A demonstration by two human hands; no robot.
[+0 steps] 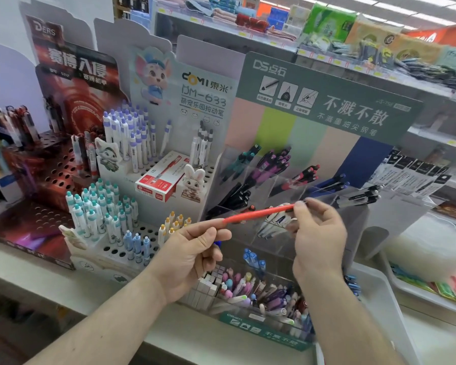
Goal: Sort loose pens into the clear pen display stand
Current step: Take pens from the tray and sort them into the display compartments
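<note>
A red pen (258, 213) lies level in the air in front of the clear pen display stand (277, 177). My left hand (195, 248) pinches its left end between thumb and fingers. My right hand (319, 233) pinches its right end at the fingertips. The stand has tiered clear compartments holding teal, purple, red, blue and black pens under a green header card (327, 101). Its lowest front bin (261, 293) holds several mixed pastel pens.
A white holed stand (132, 241) with several white-and-teal and white-and-purple pens is to the left, with a red pen box (158, 180) on it. A dark red stand (50, 167) is further left. A white tray (379, 299) sits at right. Store shelves run behind.
</note>
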